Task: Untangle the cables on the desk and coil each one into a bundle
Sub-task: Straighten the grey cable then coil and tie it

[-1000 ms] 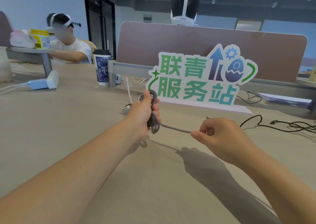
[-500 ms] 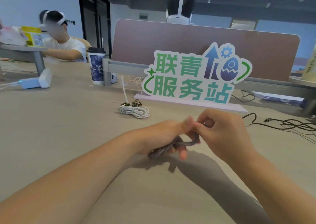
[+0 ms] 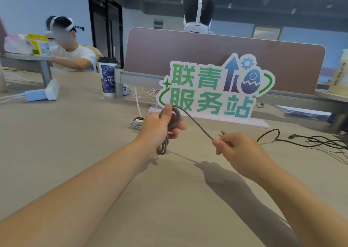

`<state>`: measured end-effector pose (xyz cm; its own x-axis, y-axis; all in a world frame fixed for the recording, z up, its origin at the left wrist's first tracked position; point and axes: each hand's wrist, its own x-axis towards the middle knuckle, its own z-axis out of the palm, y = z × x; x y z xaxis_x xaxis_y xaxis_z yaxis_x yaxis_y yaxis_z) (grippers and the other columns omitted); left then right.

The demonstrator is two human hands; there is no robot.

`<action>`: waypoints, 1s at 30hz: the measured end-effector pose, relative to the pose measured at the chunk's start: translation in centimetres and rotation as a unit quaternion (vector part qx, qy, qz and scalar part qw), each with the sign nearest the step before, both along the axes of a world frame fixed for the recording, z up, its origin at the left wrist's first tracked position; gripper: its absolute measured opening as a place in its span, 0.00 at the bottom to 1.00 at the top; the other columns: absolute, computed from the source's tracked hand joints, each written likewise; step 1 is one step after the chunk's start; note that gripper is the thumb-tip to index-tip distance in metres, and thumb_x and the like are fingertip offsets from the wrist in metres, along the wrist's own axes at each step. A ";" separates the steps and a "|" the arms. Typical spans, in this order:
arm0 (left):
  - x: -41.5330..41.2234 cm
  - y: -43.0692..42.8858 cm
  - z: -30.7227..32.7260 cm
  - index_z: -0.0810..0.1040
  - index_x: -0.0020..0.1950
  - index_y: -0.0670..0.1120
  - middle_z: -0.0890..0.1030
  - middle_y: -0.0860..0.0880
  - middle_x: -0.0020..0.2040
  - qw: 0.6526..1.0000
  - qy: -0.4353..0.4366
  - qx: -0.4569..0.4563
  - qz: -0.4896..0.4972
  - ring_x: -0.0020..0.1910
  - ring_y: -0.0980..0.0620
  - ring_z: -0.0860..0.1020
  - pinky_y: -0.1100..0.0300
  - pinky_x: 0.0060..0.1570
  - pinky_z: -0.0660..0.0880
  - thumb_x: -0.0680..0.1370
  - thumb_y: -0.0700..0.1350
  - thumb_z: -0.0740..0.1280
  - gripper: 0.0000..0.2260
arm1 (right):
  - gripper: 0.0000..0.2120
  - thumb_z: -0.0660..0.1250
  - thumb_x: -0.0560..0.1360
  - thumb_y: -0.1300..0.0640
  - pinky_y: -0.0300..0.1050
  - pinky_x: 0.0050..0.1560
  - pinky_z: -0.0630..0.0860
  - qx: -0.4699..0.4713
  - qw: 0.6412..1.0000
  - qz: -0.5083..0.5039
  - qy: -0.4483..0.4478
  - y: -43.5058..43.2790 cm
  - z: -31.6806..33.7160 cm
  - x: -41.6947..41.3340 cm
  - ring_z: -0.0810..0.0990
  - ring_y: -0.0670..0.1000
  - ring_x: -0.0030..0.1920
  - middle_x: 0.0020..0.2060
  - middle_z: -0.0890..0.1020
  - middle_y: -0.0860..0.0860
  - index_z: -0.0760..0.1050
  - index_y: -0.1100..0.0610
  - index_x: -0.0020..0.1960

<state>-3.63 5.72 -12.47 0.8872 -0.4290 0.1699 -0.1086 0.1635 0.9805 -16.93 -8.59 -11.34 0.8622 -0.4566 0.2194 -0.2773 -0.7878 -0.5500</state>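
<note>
Lying coiled on the desk, a white cable sits just behind the left hand. That hand's fingers curl round a grey cable, gripping its coil: loops stick out above the thumb and hang below the palm, clear of the desk. From the top loop a single strand arcs down and right to the right hand, which pinches it between thumb and forefinger, the other fingers curled in. The grey cable looks braided and matte. Further right, black cables sprawl loose and tangled on the desk, well apart from both hands.
</note>
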 end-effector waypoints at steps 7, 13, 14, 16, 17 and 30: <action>-1.1 -0.7 1.2 0.74 0.44 0.45 0.84 0.43 0.41 0.915 0.256 -0.262 -0.167 0.41 0.46 0.84 0.47 0.45 0.80 0.79 0.60 0.49 0.22 | 0.20 0.60 0.77 0.43 0.41 0.34 0.69 0.009 1.000 0.017 -0.005 0.7 -0.5 0.5 0.72 0.49 0.30 0.27 0.74 0.49 0.78 0.54 0.34; 0.5 -0.4 1.1 0.71 0.38 0.44 0.71 0.50 0.26 0.880 0.361 -0.293 -0.100 0.21 0.53 0.70 0.61 0.28 0.76 0.79 0.61 0.55 0.22 | 0.17 0.64 0.75 0.42 0.39 0.31 0.67 -0.032 0.998 0.037 0.038 0.2 -0.4 0.2 0.73 0.46 0.33 0.31 0.76 0.47 0.78 0.53 0.36; 0.9 -0.3 0.9 0.72 0.39 0.44 0.70 0.51 0.25 0.887 0.359 -0.279 -0.079 0.21 0.54 0.69 0.63 0.26 0.74 0.79 0.61 0.54 0.22 | 0.16 0.64 0.74 0.41 0.38 0.31 0.66 -0.048 0.996 0.040 0.056 0.2 -0.6 0.1 0.73 0.44 0.34 0.33 0.76 0.46 0.78 0.52 0.38; 1.6 0.1 0.5 0.75 0.43 0.43 0.70 0.52 0.25 0.911 0.331 -0.245 -0.030 0.21 0.55 0.68 0.64 0.25 0.71 0.79 0.62 0.54 0.23 | 0.14 0.65 0.74 0.42 0.37 0.32 0.66 -0.074 0.992 0.042 0.089 0.2 -0.8 0.2 0.72 0.43 0.36 0.35 0.75 0.45 0.78 0.52 0.40; 2.0 0.4 0.5 0.76 0.44 0.43 0.71 0.52 0.26 0.928 0.303 -0.216 0.005 0.21 0.56 0.68 0.63 0.25 0.71 0.78 0.62 0.54 0.24 | 0.13 0.66 0.74 0.43 0.38 0.33 0.66 -0.085 0.991 0.041 0.099 0.0 -0.9 0.2 0.72 0.43 0.36 0.35 0.75 0.45 0.77 0.51 0.39; -2.4 -0.9 0.1 0.79 0.42 0.47 0.82 0.50 0.38 0.934 -0.220 0.277 0.041 0.37 0.53 0.78 0.61 0.35 0.67 0.78 0.65 0.48 0.28 | 0.08 0.68 0.73 0.51 0.40 0.33 0.69 -0.129 0.962 0.107 -0.218 0.5 -0.2 -0.6 0.73 0.47 0.32 0.27 0.75 0.44 0.79 0.55 0.39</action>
